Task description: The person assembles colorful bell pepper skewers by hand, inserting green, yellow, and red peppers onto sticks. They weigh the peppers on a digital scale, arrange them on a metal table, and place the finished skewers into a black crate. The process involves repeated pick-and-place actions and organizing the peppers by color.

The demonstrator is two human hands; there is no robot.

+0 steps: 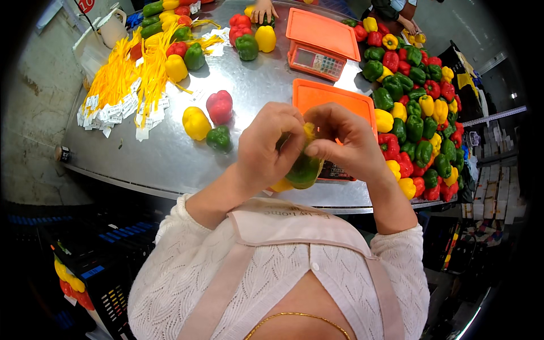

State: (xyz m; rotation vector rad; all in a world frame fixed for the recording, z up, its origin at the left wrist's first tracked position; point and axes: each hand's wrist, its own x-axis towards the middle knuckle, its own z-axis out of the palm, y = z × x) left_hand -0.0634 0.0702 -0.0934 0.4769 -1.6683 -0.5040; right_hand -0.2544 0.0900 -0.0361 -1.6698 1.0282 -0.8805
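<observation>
In front of my chest hangs a yellow mesh bag (309, 131) with a green bell pepper (305, 172) inside. Low in it a patch of yellow (281, 186) shows, probably another pepper, mostly hidden by my wrist. My left hand (270, 148) is closed on the bag's upper left side, its fingers curled. From the other side my right hand (350, 143) pinches the gathered mesh near the top. Left of my hands, a loose group of a yellow pepper (196, 123), a red pepper (220, 107) and a green pepper (219, 139) lies on the metal table (164, 164).
Yellow mesh bags with white tags (122, 73) lie in heaps at the left. Two orange-topped scales (323, 34) stand mid-table, the nearer partly behind my right hand. Mixed peppers (416, 113) pile up at the right. Other people's hands (264, 10) reach in at the far side.
</observation>
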